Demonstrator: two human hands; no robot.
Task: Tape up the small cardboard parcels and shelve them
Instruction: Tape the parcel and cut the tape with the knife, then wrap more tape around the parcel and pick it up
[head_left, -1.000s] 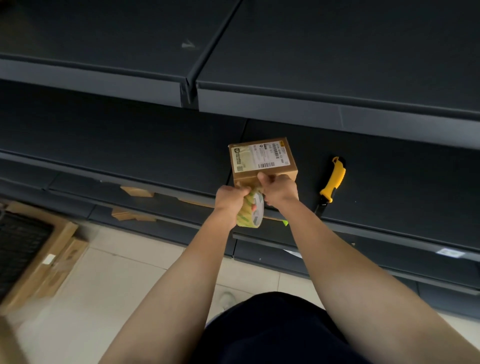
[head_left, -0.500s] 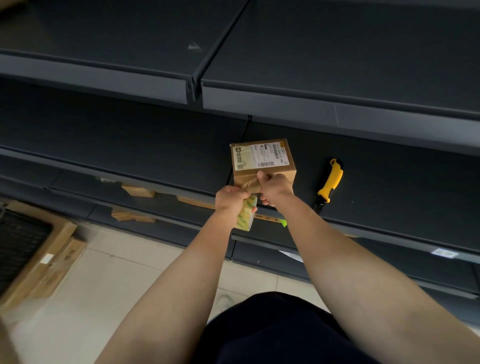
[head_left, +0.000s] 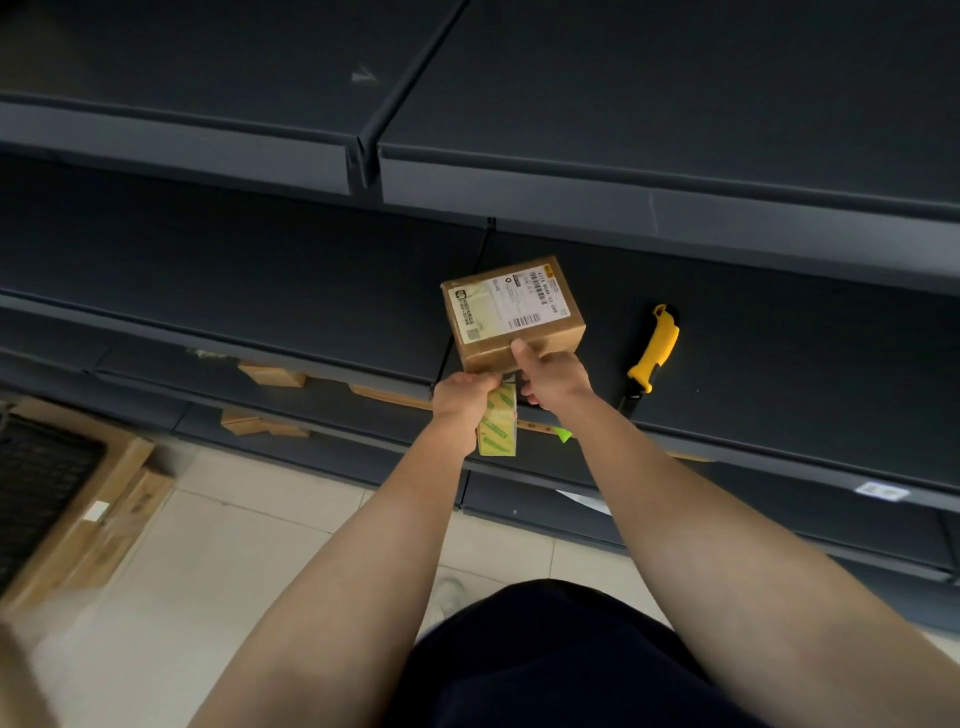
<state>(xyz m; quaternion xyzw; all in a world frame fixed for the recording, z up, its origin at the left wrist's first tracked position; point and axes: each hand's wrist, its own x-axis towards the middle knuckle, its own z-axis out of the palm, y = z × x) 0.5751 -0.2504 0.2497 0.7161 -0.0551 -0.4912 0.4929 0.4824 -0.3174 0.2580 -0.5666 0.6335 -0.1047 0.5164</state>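
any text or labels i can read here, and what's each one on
shipping label on the parcel: barcode and print, too small and blurred to quote
tape roll: green print, unreadable
white tag on the shelf edge: blurred
Nothing can be quoted.

Shop: dark metal shelving (head_left: 675, 218) rows

Dark grey metal shelves (head_left: 234, 270) are running across the view in stepped tiers, a seam (head_left: 366, 140) splitting the top tier into two panels. Pale beige floor tiles (head_left: 260, 545) are showing below. Cardboard boxes (head_left: 98, 519) are lying on the floor far left. Cardboard scraps (head_left: 270, 373) are sitting on the lower tiers. A white label (head_left: 883, 490) is sticking to a shelf edge at right. Light is falling dim and even.
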